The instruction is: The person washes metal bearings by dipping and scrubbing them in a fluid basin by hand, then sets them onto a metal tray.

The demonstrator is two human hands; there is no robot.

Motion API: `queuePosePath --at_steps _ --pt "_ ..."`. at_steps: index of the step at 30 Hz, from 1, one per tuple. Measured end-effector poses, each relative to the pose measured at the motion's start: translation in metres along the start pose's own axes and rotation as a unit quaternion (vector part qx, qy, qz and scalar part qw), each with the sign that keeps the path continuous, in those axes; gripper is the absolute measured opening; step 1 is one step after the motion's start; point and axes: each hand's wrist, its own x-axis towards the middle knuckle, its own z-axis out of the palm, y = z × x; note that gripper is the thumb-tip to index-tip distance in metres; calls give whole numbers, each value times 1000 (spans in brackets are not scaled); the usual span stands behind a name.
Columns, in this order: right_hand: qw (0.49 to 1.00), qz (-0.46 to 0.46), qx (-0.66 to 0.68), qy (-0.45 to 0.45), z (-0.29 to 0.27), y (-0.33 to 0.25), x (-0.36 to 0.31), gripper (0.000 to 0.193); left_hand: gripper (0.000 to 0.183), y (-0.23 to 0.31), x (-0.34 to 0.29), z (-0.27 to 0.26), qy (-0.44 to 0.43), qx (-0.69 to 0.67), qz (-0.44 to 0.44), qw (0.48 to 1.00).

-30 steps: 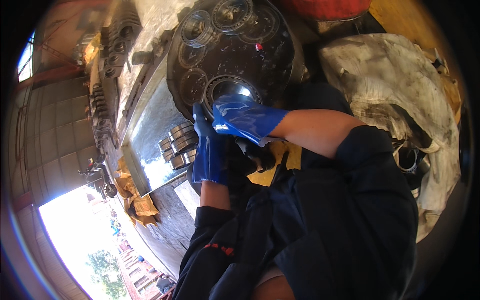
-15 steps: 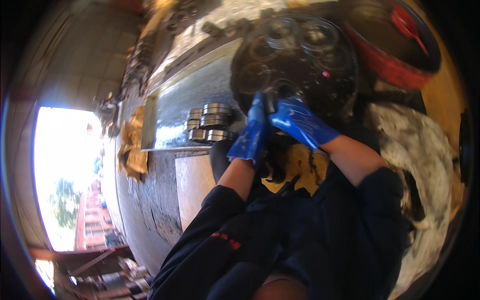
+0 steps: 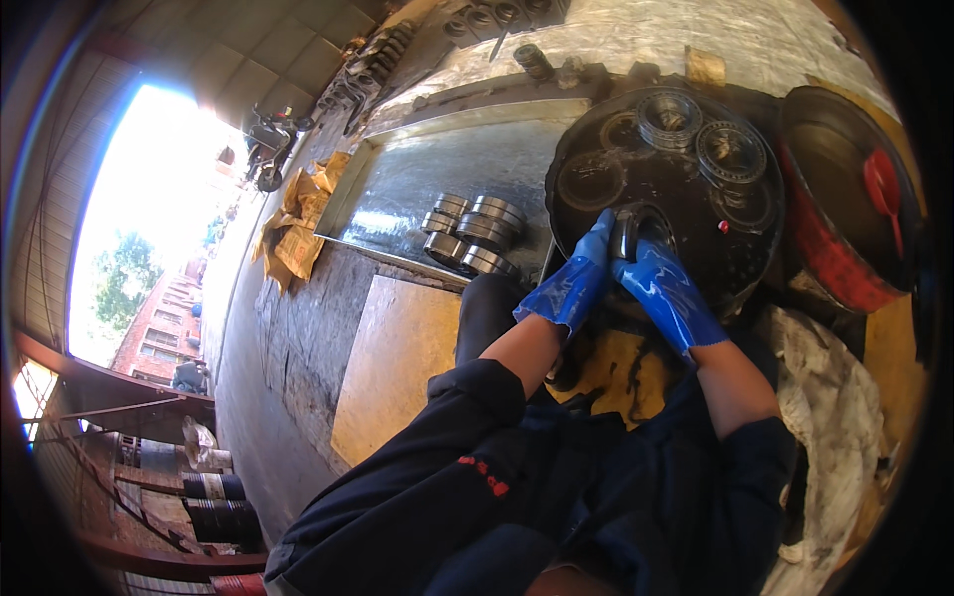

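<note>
The ring (image 3: 626,232) has turned since the earlier frame, from face-up to nearly on edge, above the drum's (image 3: 651,181) near side. The left hand (image 3: 576,276) and right hand (image 3: 660,288) grip it between them. Slick-looking gloves could let it slip onto the drum; overreaching could knock the bearings (image 3: 731,152) on the drum's far side.
</note>
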Motion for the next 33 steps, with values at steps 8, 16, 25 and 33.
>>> queuePosePath --at_steps 8,16,25,33 --pt "997 -31 -8 76 14 30 5 44 48 -7 -13 11 18 194 98 976" --pt "995 -46 -62 59 16 20 9 41 48 2 13 -10 6 36 7 999" --pt "996 -24 -72 56 13 19 5 41 48 0 -12 8 34 118 59 991" --pt "996 -5 -78 52 12 10 3 42 45 5 -9 12 61 32 8 998"
